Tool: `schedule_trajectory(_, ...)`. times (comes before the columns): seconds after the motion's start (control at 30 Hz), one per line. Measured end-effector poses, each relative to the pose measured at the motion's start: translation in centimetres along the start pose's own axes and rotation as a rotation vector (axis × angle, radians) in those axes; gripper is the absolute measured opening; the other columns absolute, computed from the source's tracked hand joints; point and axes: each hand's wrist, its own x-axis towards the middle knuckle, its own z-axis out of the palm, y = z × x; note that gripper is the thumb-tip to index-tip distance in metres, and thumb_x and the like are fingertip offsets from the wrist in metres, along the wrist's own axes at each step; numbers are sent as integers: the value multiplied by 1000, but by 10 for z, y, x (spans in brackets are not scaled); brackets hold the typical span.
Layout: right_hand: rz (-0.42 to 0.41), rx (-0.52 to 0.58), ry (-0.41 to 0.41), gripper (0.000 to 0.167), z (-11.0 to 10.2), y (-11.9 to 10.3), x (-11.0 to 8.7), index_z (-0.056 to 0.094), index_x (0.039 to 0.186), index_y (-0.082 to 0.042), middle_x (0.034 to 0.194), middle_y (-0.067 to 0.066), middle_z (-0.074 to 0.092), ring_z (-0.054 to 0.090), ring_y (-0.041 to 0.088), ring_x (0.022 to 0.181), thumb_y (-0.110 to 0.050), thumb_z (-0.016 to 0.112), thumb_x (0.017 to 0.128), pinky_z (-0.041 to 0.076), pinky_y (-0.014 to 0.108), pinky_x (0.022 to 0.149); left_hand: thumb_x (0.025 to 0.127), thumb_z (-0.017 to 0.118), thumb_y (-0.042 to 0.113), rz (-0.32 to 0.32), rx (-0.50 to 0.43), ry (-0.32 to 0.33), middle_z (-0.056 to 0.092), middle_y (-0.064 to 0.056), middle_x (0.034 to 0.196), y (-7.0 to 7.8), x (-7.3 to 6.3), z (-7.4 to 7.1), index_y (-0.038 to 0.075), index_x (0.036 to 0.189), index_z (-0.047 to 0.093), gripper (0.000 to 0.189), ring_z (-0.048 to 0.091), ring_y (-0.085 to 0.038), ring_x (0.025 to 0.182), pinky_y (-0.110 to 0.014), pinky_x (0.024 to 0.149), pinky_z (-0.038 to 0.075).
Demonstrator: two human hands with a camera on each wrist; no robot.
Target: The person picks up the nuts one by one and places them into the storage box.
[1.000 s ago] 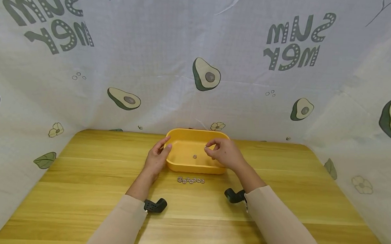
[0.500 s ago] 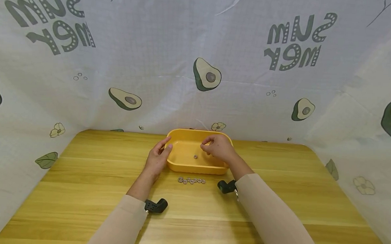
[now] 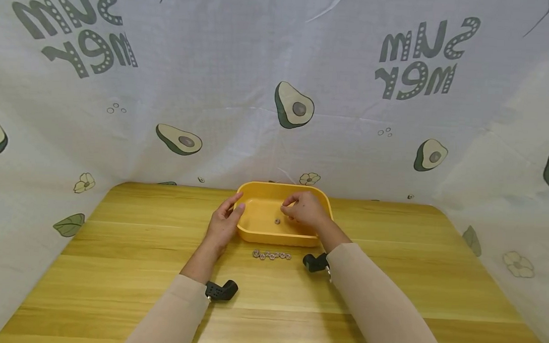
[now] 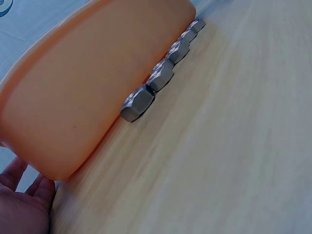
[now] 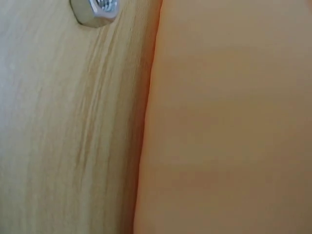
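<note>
A yellow plastic bin stands near the back of the table. My left hand holds its left end, thumb at the rim and fingers along the outer wall. In the left wrist view, fingertips touch the bin's corner. Over the inside of the bin, my right hand pinches with thumb and forefinger what looks like a small metal nut, mostly hidden by the fingertips. One hex nut lies on the bin floor below. The right wrist view shows only the bin wall, the table and part of a nut.
Several hex nuts sit in a staggered row on the wooden table, just in front of the bin; the leftmost one looks biggest. A printed white cloth hangs right behind the table's back edge.
My right hand has moved a little left and lower into the bin, its pinch kept. The left hand stays on the bin's end. The whole view has shifted slightly.
</note>
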Motion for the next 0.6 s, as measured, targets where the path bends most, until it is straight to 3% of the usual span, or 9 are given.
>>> schedule_trajectory(0.6, 70, 17, 2, 23, 1, 0, 0, 73, 111, -9, 71, 5, 68, 52, 15, 58, -24, 75, 93, 40, 23, 53, 106, 56, 28, -2, -9, -7, 38, -9, 163, 1, -1, 1, 19, 152, 49, 47, 47, -32, 142, -50, 117, 43)
